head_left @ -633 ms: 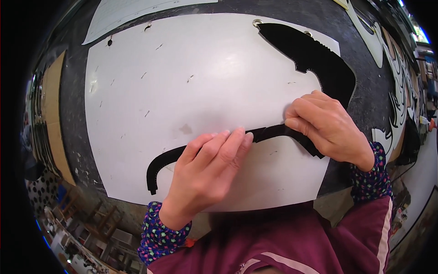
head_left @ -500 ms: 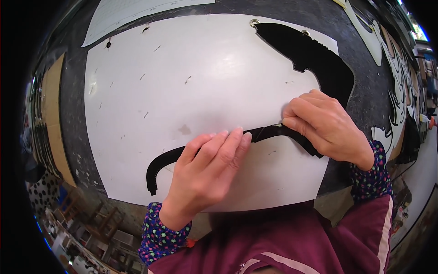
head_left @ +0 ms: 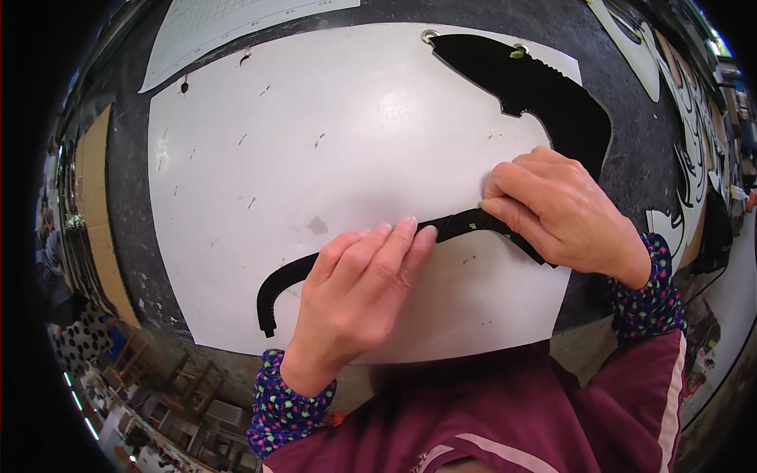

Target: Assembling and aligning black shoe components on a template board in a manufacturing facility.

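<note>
A narrow, curved black strip point(head_left: 288, 273), apparently of cloth or leather, lies across a white board point(head_left: 236, 181). My left hand point(head_left: 351, 296) presses on its middle, fingertips together and thumb alongside. Farther right, my right hand point(head_left: 564, 217) has thumb and forefinger pinched at the strip's upper edge. A small pale mark shows on the strip between the hands. Beyond my right hand lies a broad black piece point(head_left: 544, 94) with a notched outer edge; my wrist and knuckles are close to its lower end. The strip's right end emerges from under my right hand.
Metal eyelets point(head_left: 430, 37) sit at the board's far edge. A sheet of printed paper point(head_left: 229, 31) lies beyond it on the dark table point(head_left: 130, 213). Cardboard point(head_left: 102, 213) stands at the left, and white cut-out shapes point(head_left: 631, 55) lie at the right.
My right fingers have shifted slightly up and left along the strip, and the pale mark beside them shows more clearly. My left hand keeps its place on the strip.
</note>
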`<state>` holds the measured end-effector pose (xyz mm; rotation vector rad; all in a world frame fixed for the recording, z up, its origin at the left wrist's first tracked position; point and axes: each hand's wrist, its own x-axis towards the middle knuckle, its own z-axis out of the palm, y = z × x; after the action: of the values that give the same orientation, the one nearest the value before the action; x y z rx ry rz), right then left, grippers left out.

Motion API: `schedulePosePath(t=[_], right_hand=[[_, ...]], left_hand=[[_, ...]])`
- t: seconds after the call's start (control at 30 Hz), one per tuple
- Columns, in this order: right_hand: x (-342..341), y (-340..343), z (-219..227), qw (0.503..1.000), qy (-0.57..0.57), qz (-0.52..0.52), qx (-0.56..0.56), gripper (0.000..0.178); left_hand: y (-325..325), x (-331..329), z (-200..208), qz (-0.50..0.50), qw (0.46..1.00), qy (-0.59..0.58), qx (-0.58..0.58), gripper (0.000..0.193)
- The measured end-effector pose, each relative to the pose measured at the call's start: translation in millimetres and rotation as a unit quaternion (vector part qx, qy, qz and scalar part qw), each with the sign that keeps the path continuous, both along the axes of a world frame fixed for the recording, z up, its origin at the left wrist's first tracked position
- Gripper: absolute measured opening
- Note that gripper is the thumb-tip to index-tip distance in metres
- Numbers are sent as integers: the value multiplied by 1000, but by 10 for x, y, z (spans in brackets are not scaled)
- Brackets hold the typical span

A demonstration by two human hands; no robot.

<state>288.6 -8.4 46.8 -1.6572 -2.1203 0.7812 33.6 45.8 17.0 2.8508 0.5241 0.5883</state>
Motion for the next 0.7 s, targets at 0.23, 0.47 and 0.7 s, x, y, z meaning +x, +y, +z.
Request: schedulePosePath(t=[0.23, 0.47, 0.7], right_hand=[[13, -19, -10, 1000, 5, -10, -5, 13], [13, -20, -36, 1000, 11, -12, 0, 13], [27, -24, -35, 1000, 9, -10, -4, 14]], left_hand=[[-12, 38, -30, 29, 997, -38, -66, 33], [43, 31, 6, 36, 989, -59, -127, 36], [64, 55, 25, 31, 986, -68, -147, 37]])
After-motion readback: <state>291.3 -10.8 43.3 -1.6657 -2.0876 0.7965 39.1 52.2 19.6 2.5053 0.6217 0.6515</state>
